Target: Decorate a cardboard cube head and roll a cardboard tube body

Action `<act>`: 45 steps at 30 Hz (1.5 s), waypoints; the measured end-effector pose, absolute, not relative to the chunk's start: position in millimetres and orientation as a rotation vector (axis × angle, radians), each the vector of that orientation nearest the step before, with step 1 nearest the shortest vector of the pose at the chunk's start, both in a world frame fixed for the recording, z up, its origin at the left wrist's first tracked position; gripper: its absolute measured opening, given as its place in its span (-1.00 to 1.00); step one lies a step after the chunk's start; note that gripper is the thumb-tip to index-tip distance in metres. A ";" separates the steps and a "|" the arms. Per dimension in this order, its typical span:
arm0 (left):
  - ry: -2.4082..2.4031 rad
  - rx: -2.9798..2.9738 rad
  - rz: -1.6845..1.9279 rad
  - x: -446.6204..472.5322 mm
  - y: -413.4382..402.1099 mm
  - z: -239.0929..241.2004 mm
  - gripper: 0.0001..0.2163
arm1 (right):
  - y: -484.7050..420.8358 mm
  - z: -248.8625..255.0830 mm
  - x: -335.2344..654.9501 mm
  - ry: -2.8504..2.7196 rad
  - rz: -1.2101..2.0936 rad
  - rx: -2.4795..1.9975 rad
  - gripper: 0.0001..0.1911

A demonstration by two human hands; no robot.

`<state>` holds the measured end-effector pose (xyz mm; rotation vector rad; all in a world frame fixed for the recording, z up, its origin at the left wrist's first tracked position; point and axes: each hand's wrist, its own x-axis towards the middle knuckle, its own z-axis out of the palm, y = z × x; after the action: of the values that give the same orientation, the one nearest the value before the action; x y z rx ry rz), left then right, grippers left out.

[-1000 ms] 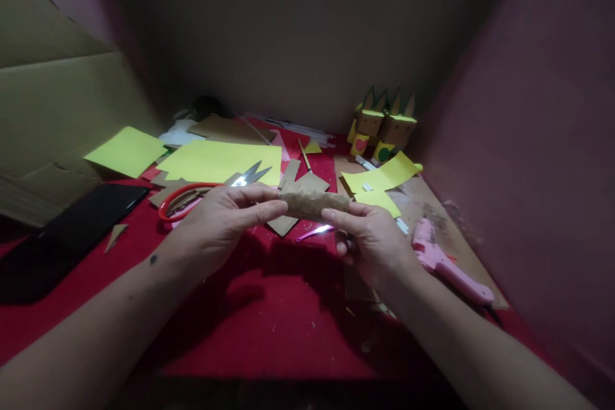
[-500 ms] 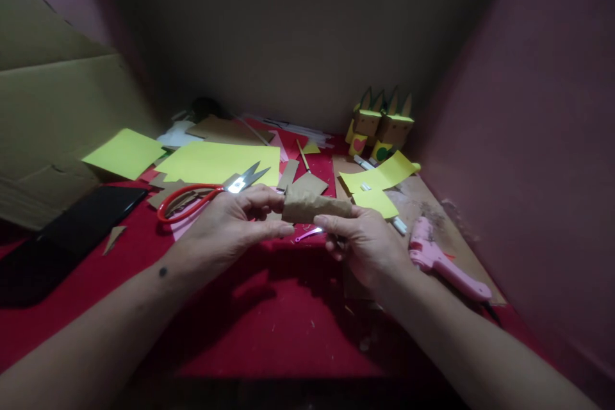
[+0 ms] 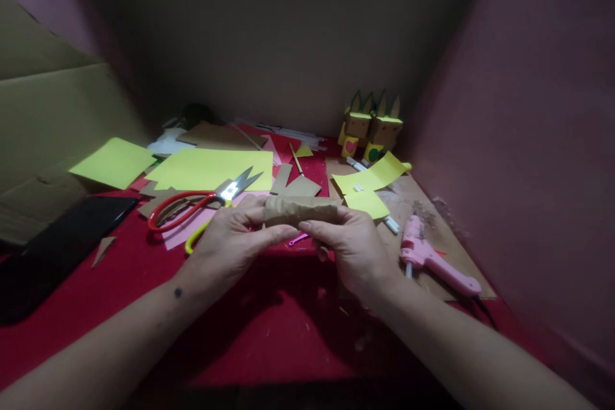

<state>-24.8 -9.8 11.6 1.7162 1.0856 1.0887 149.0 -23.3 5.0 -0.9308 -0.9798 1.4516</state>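
Both hands have drawn closer along one cardboard roll (image 3: 300,210). The left hand (image 3: 235,240) and right hand (image 3: 353,246) pinch it level above the surface (image 3: 269,327). Nearby lie one pair of scissors (image 3: 202,202), one glue gun (image 3: 435,259) and two figures (image 3: 369,128).

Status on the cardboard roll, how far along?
Done: two decorated cardboard figures stand at the back. In hand: left hand and right hand both grip a plain brown cardboard roll above the red table. Left, probably: decorating; the roll is bare, and yellow paper, glue gun and scissors lie untouched.
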 end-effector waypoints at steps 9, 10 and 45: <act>1.078 1.695 1.327 -22.6 -16.7 9.7 -0.84 | -28.0 9.0 153.2 -1.073 1.484 -0.899 -0.81; 1.085 1.694 1.343 -23.4 -17.0 9.8 -0.83 | -28.1 9.4 154.2 -1.072 1.525 -0.883 -0.76; 1.051 2.072 1.254 -25.0 -11.5 1.3 -0.88 | -20.1 1.4 157.3 -0.761 1.793 -0.770 -0.71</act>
<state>-25.0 -11.5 1.3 2.0721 1.0510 1.2543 157.3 -20.1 1.4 -0.7705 -0.7615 1.7929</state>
